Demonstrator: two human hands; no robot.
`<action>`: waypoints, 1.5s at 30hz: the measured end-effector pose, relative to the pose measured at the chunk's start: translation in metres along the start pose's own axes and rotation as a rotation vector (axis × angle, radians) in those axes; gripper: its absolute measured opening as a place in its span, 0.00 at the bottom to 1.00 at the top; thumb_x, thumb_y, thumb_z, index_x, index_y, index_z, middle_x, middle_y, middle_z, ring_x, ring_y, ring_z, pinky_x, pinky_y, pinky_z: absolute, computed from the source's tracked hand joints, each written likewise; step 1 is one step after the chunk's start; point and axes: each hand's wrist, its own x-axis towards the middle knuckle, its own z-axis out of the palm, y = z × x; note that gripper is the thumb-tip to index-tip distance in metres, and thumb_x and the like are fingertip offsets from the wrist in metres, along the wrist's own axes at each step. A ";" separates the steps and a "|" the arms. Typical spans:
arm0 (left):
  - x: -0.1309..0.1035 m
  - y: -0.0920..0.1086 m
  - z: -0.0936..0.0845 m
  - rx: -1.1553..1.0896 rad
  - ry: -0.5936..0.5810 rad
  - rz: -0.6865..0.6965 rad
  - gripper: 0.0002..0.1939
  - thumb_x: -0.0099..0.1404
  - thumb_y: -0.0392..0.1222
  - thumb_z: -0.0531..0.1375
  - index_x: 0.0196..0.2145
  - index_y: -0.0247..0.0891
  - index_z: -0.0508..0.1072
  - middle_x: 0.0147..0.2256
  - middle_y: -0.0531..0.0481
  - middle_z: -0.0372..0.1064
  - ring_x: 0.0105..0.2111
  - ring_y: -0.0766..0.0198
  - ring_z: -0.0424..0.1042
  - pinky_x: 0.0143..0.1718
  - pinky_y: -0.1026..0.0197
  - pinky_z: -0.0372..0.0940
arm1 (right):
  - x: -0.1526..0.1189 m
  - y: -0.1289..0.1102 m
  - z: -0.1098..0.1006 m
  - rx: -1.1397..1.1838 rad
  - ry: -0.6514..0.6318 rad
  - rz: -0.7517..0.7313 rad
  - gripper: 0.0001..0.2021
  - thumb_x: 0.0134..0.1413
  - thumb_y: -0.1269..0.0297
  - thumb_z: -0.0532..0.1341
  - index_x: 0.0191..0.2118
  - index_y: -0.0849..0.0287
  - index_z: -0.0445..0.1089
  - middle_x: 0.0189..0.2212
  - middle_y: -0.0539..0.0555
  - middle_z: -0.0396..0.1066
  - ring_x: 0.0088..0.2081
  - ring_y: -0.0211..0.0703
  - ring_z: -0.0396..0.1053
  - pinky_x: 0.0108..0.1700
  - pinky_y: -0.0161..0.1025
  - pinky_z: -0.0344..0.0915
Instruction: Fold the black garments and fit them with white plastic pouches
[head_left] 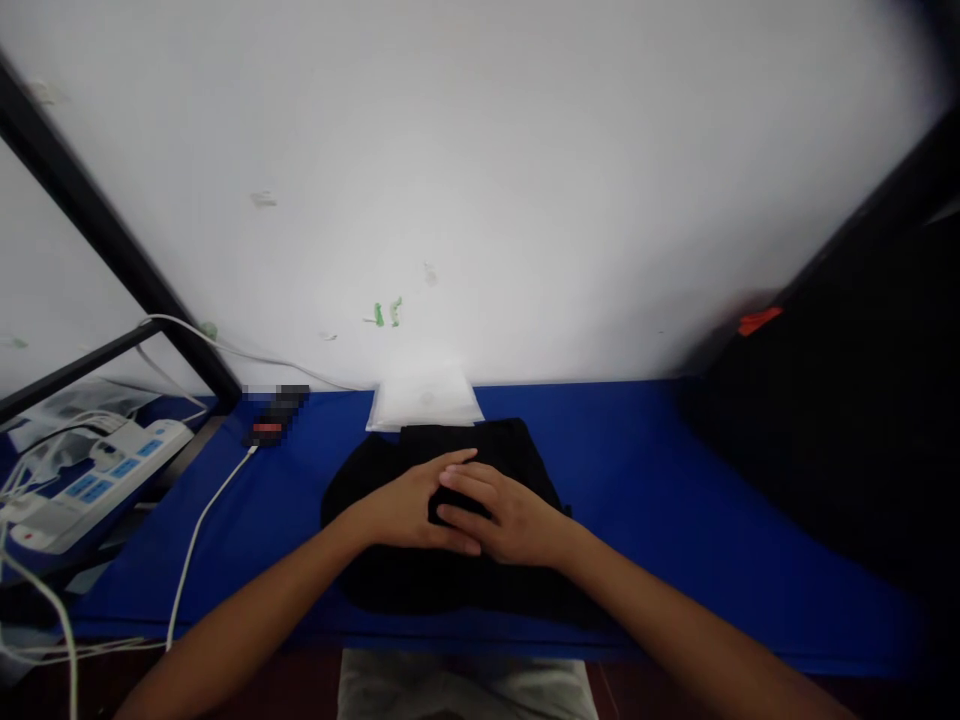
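Note:
A folded black cloth [405, 585], perhaps a garment, lies on the blue table. On top of it rest both my hands. My left hand [409, 505] lies palm down with its fingers stretched to the right. My right hand [521, 515] meets it from the other side, its fingers pointing left and touching the left fingers. Black shows in the gap between them. Neither hand visibly grips anything. Just beyond the cloth is a flat stack of clear plastic bags [426, 395].
The blue tabletop [615, 450] ends at a white wall [525, 200]. To the left are a blurred dark device [279, 415] on a white cable [196, 535] and a power strip [105, 480] with several cords. A large black shape [840, 430] fills the right side.

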 end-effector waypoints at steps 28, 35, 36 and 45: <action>-0.072 -0.042 -0.048 0.383 0.231 -0.160 0.07 0.60 0.37 0.60 0.38 0.40 0.70 0.44 0.46 0.72 0.44 0.55 0.73 0.47 0.51 0.69 | -0.043 0.030 -0.041 0.137 -0.208 0.435 0.18 0.52 0.83 0.50 0.42 0.59 0.69 0.37 0.57 0.69 0.40 0.45 0.66 0.40 0.42 0.68; -0.067 -0.031 -0.044 0.434 0.633 -0.186 0.16 0.58 0.33 0.53 0.45 0.40 0.69 0.50 0.45 0.69 0.49 0.54 0.70 0.49 0.50 0.68 | -0.065 0.048 -0.045 0.226 -0.255 0.546 0.19 0.45 0.84 0.51 0.40 0.58 0.68 0.36 0.55 0.69 0.41 0.46 0.67 0.43 0.45 0.68; -0.064 -0.028 -0.040 0.442 0.630 -0.168 0.16 0.60 0.35 0.55 0.47 0.40 0.68 0.52 0.44 0.68 0.51 0.54 0.69 0.50 0.50 0.68 | -0.065 0.049 -0.044 0.236 -0.262 0.548 0.19 0.45 0.83 0.51 0.40 0.58 0.68 0.36 0.55 0.69 0.41 0.46 0.67 0.43 0.45 0.68; -0.051 -0.047 -0.037 0.492 0.382 -0.344 0.06 0.64 0.37 0.55 0.38 0.43 0.71 0.34 0.52 0.75 0.34 0.59 0.75 0.33 0.61 0.68 | -0.075 0.058 -0.048 0.312 -0.265 0.573 0.22 0.41 0.83 0.51 0.40 0.57 0.67 0.36 0.54 0.70 0.41 0.47 0.68 0.44 0.47 0.67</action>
